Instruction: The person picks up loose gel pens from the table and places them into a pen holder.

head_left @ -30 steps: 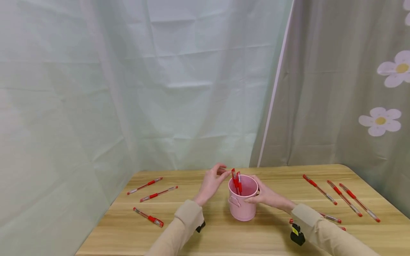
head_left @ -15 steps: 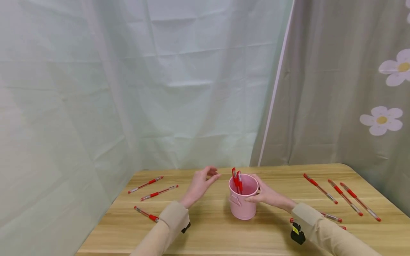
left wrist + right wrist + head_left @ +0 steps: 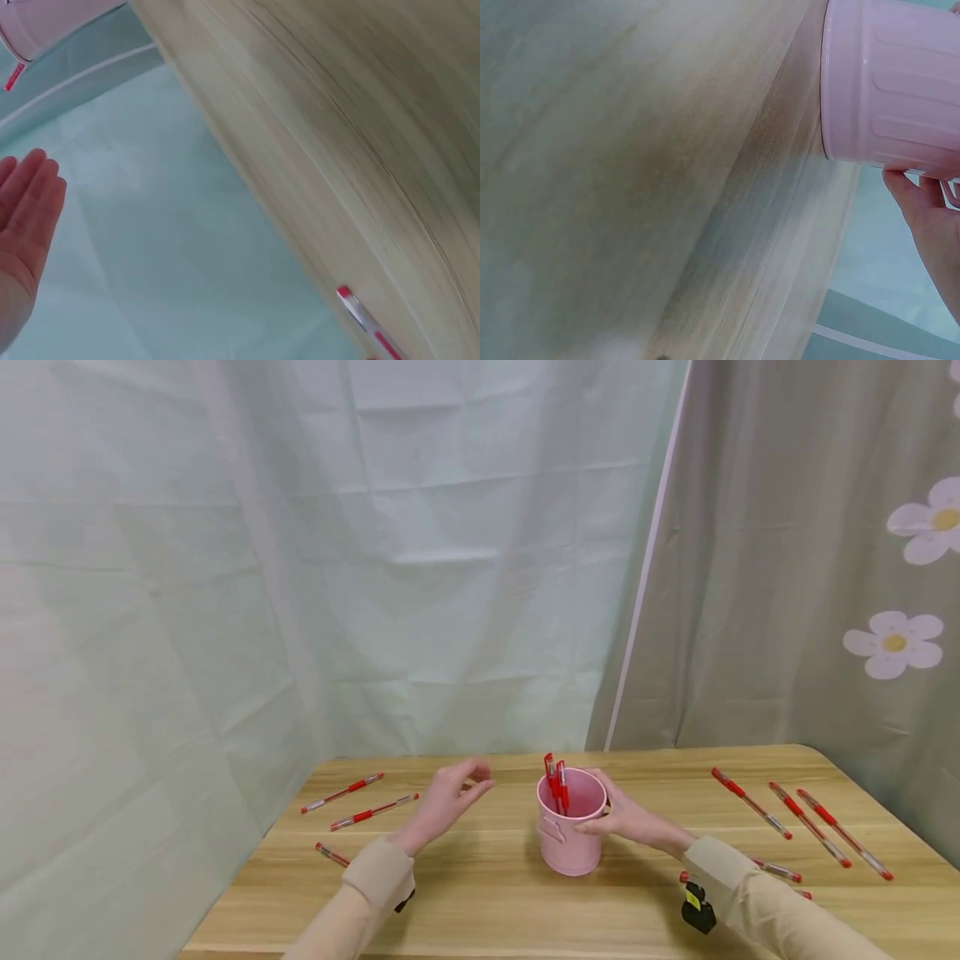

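A pink bucket [image 3: 570,843] stands upright on the table, with red gel pens [image 3: 562,789] leaning inside toward its left rim. My right hand [image 3: 630,818] grips the bucket's right side, thumb in front and fingers going round behind; the right wrist view shows the fingers against the bucket [image 3: 907,90]. Left of the bucket and apart from it, my left hand [image 3: 446,797] is in the air with loosely bent fingers and holds nothing. Its palm and fingers [image 3: 34,199] show bare in the left wrist view. Closest to it lies a red gel pen [image 3: 375,812].
On the left of the wooden table [image 3: 495,910] lie another gel pen [image 3: 342,793] and a pen [image 3: 332,854] partly behind my left sleeve. Several more pens [image 3: 808,824] lie at the right, some partly under my right forearm. A curtain [image 3: 465,610] hangs behind the table.
My left hand has moved left, away from the bucket and the pens in it, and its sleeve now covers more of the nearest left pen. The right hand keeps its hold.
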Tool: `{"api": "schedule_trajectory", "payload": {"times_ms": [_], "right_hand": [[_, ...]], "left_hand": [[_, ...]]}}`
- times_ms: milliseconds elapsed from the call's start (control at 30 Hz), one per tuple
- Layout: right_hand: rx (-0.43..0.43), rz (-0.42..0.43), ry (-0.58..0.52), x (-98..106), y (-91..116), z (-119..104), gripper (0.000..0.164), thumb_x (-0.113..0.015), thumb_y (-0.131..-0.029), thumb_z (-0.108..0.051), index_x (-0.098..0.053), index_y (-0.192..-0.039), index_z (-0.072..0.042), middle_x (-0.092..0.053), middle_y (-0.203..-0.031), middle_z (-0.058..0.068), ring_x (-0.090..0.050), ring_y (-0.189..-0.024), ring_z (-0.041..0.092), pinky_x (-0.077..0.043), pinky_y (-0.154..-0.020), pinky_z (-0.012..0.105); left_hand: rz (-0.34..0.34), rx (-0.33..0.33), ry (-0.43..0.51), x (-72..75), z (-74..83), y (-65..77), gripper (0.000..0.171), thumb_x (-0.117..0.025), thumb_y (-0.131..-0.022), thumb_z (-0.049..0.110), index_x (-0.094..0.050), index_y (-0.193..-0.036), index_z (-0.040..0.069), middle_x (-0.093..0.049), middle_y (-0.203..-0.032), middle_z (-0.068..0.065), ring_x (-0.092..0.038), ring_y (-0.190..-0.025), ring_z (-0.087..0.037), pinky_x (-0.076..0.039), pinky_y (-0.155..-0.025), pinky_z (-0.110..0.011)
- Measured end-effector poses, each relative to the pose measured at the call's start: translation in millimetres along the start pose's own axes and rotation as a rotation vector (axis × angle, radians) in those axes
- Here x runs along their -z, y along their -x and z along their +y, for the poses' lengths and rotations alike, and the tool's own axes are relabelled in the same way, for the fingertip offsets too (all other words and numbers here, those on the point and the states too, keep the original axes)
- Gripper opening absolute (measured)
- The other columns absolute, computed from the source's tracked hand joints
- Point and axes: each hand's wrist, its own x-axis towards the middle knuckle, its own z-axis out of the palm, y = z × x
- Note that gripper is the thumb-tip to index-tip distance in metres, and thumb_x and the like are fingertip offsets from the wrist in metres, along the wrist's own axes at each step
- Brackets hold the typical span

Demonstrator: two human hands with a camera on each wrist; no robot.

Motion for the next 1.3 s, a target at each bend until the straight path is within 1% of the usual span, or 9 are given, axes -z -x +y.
{"api": "schedule_trajectory", "payload": {"times_ms": [167, 433, 600, 833, 933, 1067, 1133, 1233, 1300], "right_hand": [[0.033, -0.009, -0.01, 3, -1, 6, 0.073, -0.073, -0.075, -0.012, -0.027, -0.133, -0.006, -0.04, -0.126, 0.015, -0.039, -0.114, 0.032, -0.04, -0.087, 0.041], [0.04, -0.007, 0.003, 2, -3, 7, 0.073, -0.073, -0.075, -0.011, -0.028, -0.133, -0.006, -0.041, -0.125, 0.016, -0.041, -0.113, 0.032, -0.04, -0.087, 0.04], [0.047, -0.007, -0.012, 2, -3, 5, 0.073, -0.073, -0.075, -0.009, -0.028, -0.133, -0.007, -0.041, -0.125, 0.016, -0.039, -0.113, 0.033, -0.039, -0.087, 0.041], [-0.003, -0.002, -0.016, 1, -1, 5, 0.073, -0.072, -0.076, -0.01, -0.027, -0.133, -0.008, -0.039, -0.127, 0.015, -0.037, -0.115, 0.033, -0.042, -0.086, 0.04], [-0.011, -0.001, -0.019, 0, -1, 4, 0.074, -0.072, -0.076, -0.008, -0.027, -0.133, -0.007, -0.039, -0.127, 0.015, -0.037, -0.115, 0.034, -0.041, -0.086, 0.041], [-0.003, -0.004, -0.01, -3, 2, -12, 0.073, -0.071, -0.076, -0.006, -0.025, -0.132, 0.0, -0.039, -0.126, 0.02, -0.037, -0.114, 0.038, -0.04, -0.087, 0.043], [-0.001, -0.005, -0.01, -3, 3, -14, 0.073, -0.071, -0.076, -0.006, -0.026, -0.132, 0.001, -0.039, -0.126, 0.021, -0.036, -0.114, 0.039, -0.04, -0.087, 0.044], [-0.007, -0.002, -0.007, -1, 2, -7, 0.073, -0.072, -0.076, -0.009, -0.027, -0.132, -0.004, -0.039, -0.127, 0.017, -0.037, -0.115, 0.035, -0.04, -0.087, 0.042], [-0.007, -0.001, -0.011, 1, 1, 1, 0.073, -0.073, -0.075, -0.01, -0.028, -0.132, -0.007, -0.039, -0.127, 0.015, -0.037, -0.115, 0.033, -0.041, -0.087, 0.041]], "left_hand": [[-0.033, -0.065, -0.072, 5.6, -4.9, 5.4, 0.01, -0.064, -0.085, 0.01, -0.06, -0.094, 0.009, -0.062, -0.087, -0.002, -0.058, -0.078, -0.011, -0.05, -0.064, -0.027], [-0.168, -0.109, -0.256, 19.1, -14.0, 23.7, 0.014, -0.065, -0.084, 0.012, -0.06, -0.097, 0.01, -0.062, -0.092, -0.003, -0.059, -0.081, -0.015, -0.048, -0.067, -0.029], [-0.196, -0.132, -0.331, 29.8, -22.0, 34.7, 0.017, -0.068, -0.082, 0.014, -0.06, -0.096, 0.012, -0.061, -0.091, -0.001, -0.06, -0.079, -0.013, -0.049, -0.064, -0.028], [-0.237, -0.228, -0.409, 41.4, -33.1, 47.5, 0.02, -0.072, -0.077, 0.014, -0.06, -0.093, 0.01, -0.061, -0.086, -0.001, -0.058, -0.07, -0.013, -0.047, -0.059, -0.026], [-0.277, -0.223, -0.431, 46.6, -35.3, 51.9, 0.019, -0.072, -0.078, 0.016, -0.06, -0.092, 0.012, -0.06, -0.086, 0.002, -0.057, -0.068, -0.01, -0.046, -0.057, -0.024], [-0.366, -0.174, -0.467, 53.7, -36.6, 58.2, 0.019, -0.069, -0.08, 0.021, -0.061, -0.094, 0.012, -0.059, -0.088, 0.002, -0.055, -0.069, -0.009, -0.045, -0.056, -0.023], [-0.4, -0.161, -0.478, 56.5, -37.5, 61.6, 0.021, -0.069, -0.08, 0.022, -0.061, -0.096, 0.011, -0.059, -0.088, 0.0, -0.054, -0.068, -0.01, -0.045, -0.055, -0.024], [-0.442, -0.153, -0.49, 59.7, -40.1, 66.8, 0.023, -0.07, -0.079, 0.022, -0.062, -0.097, 0.01, -0.057, -0.089, 0.0, -0.054, -0.068, -0.011, -0.045, -0.054, -0.026], [-0.452, -0.17, -0.502, 61.4, -42.3, 69.5, 0.022, -0.069, -0.079, 0.021, -0.063, -0.096, 0.01, -0.056, -0.089, 0.0, -0.054, -0.069, -0.011, -0.045, -0.054, -0.027]]}}
